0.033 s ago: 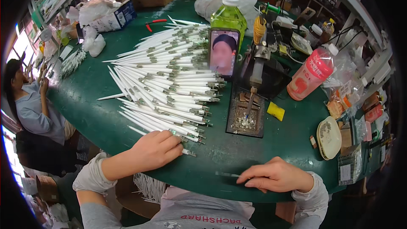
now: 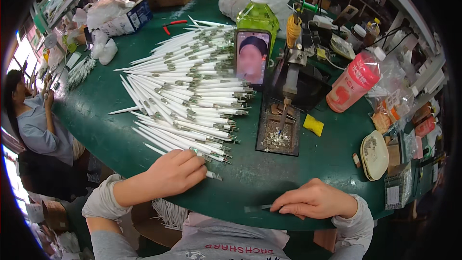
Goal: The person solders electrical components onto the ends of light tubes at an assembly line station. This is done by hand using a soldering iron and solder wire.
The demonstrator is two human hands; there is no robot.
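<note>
My left hand (image 2: 179, 174) is closed around a white pen-shaped stick (image 2: 213, 175), whose metal-tipped end pokes out past the fingers; the rest is hidden in the hand. Just beyond lies a wide fan of similar white sticks (image 2: 183, 98), with small green circuit boards at their right-hand ends. Near the table's front edge, my right hand (image 2: 313, 199) pinches a thin, pale, see-through-looking strip (image 2: 257, 208) that points left. The strip's exact kind cannot be made out. A gap of table lies between the two hands.
A soldering iron (image 2: 290, 79) points down over a dark tray (image 2: 279, 139) with solder scraps. A phone (image 2: 252, 58) leans on a green bottle (image 2: 260, 14). A yellow sponge (image 2: 313, 125), pink bottle (image 2: 355, 82) and cream dish (image 2: 374, 156) stand right. Another person (image 2: 41, 115) sits far left.
The strip in my right hand has swung slightly, its free end now closer to the table's front edge. My left hand has hardly moved.
</note>
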